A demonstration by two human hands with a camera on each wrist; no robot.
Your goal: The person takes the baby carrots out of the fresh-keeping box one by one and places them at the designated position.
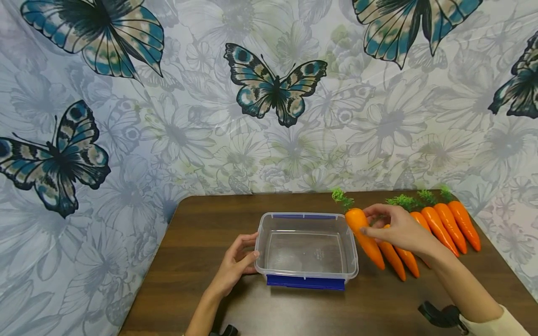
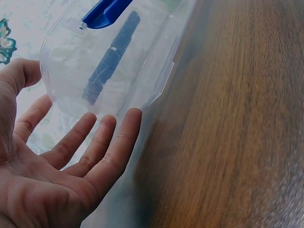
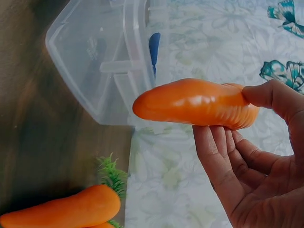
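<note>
My right hand (image 1: 397,226) pinches an orange carrot (image 1: 364,238) with a green leafy top, thumb on one side and fingertips on the other. In the right wrist view this carrot (image 3: 194,102) points its tapered end toward the box. It hangs beside the right rim of a clear plastic box (image 1: 307,273) with blue clips. At the box's left side is my left hand (image 1: 236,261), its thumb at the rim. The left wrist view shows the fingers (image 2: 124,137) spread and only slightly bent against the box wall. No lid is on the box, and its inside is bare.
More carrots (image 1: 443,228) lie in a slanted row on the right of the brown wooden table (image 1: 189,242), some partly behind my right hand. A butterfly-print cloth (image 1: 277,154) hangs behind the table. Black wrist straps (image 1: 439,315) show at the lower edge.
</note>
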